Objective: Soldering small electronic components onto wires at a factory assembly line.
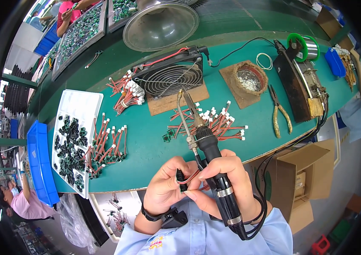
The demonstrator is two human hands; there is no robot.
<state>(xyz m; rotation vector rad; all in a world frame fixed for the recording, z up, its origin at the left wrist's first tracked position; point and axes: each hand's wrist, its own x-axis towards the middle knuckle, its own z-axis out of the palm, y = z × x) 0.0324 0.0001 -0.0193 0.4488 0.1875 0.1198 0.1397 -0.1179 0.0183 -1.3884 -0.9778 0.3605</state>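
Note:
My left hand [163,187] is closed on a small black component [181,176], pinched between thumb and fingers in front of my chest. A soldering iron [209,144] with a thin metal solder-feed tube [183,117] lies across my right hand [235,176], its tip pointing away toward the fan. The same hand's thumb and finger pinch a short red and dark wire [191,177], whose end reaches the black component. Whether the wire is joined to it cannot be made out. Beyond the hands lie red wires with white connectors [221,123] and a few small green boards [167,136].
A fan [170,74] stands ahead, beside a solder pot [248,79], pliers [279,112] and a solder spool [306,47]. A white tray [89,102] of black parts and a blue bin [40,165] sit left. Cables trail right, above a cardboard box [282,174]. Other people work nearby.

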